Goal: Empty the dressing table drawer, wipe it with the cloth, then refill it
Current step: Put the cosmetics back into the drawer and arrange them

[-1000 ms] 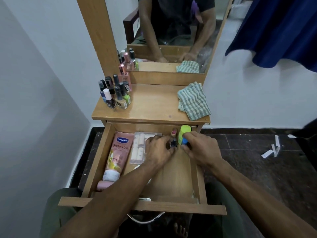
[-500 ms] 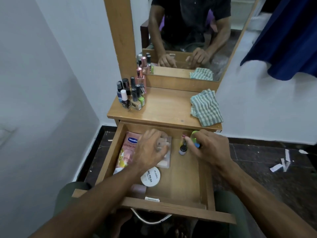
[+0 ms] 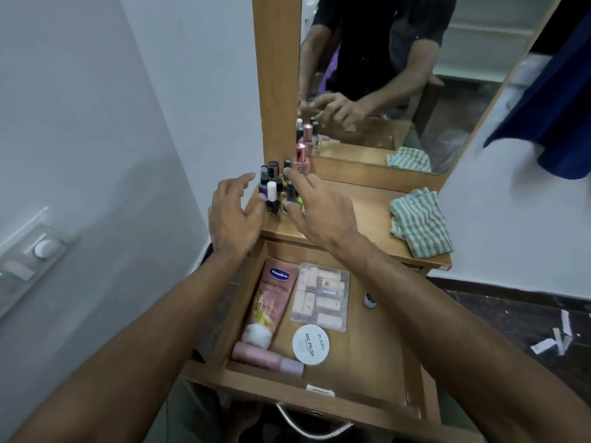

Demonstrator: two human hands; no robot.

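Both your hands, left hand (image 3: 235, 215) and right hand (image 3: 315, 207), spread open flanking the cluster of small nail-polish bottles (image 3: 278, 190) at the wooden counter (image 3: 361, 219) left edge, frame centre.

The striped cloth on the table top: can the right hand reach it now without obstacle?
Probably yes. The striped cloth lies alone on the table top, right of the right hand, which is open beside the nail polish bottles. Nothing stands between them.

Bottles (image 3: 281, 187) stand left on tabletop (image 3: 358, 215), cloth (image 3: 420, 222) right; open drawer (image 3: 377, 356) below holds tube (image 3: 268, 302), tin (image 3: 311, 344).
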